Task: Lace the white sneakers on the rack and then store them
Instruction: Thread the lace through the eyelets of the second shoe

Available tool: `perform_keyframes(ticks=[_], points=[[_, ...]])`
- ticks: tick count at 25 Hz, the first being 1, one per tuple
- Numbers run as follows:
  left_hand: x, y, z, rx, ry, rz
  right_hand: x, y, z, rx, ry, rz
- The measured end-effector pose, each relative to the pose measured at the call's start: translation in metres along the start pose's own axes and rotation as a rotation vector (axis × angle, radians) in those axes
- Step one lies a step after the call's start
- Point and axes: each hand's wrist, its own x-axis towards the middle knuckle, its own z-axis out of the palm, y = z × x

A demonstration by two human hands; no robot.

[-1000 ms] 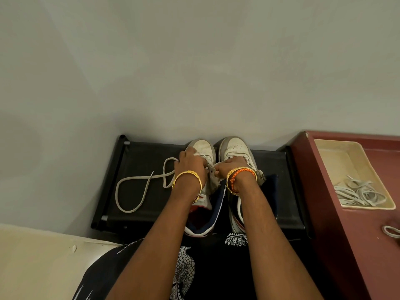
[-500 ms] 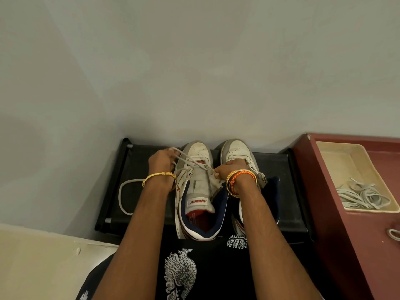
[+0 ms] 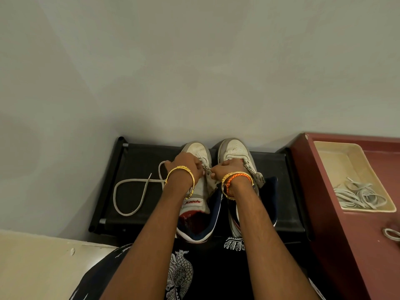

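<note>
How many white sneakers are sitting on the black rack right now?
2. The left sneaker sits mid-rack under both hands; the right sneaker stands beside it, toes toward the wall. The rack shows no others; lower shelves are hidden.

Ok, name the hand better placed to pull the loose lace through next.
Left. The left hand sits at the left sneaker's eyelets, and the loose lace trails out from under it across the rack. The right hand pinches the opposite eyelet flap.

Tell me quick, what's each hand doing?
Left hand: fingers curled at the left sneaker's eyelets, pinching the lace.
Right hand: fingers curled, gripping that sneaker's eyelet flap.
</note>
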Motion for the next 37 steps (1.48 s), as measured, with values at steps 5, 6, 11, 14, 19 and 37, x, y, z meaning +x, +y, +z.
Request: perform_keyframes(ticks=[5,6,11,14,19,37], points=[[0.005,-0.024,0.001,-0.472,0.220,-0.050,-0.012,-0.002,0.000,-0.073,0.096,-0.088],[0.006,-0.031,-0.002,-0.623,0.301,-0.062,-0.013,-0.002,0.000,-0.079,0.112,-0.096],[0.003,-0.060,-0.040,-1.603,0.502,-0.504,-0.013,-0.001,-0.004,-0.080,0.153,-0.089],[-0.004,-0.053,-0.041,-1.458,0.420,-0.440,-0.011,-0.003,-0.005,-0.103,0.108,-0.114],[-0.011,-0.007,-0.008,-0.080,0.129,0.033,-0.008,-0.006,-0.006,-0.188,0.051,-0.160],[-0.010,-0.022,-0.025,-0.862,0.724,-0.157,-0.001,-0.005,-0.006,-0.143,0.081,-0.069]])
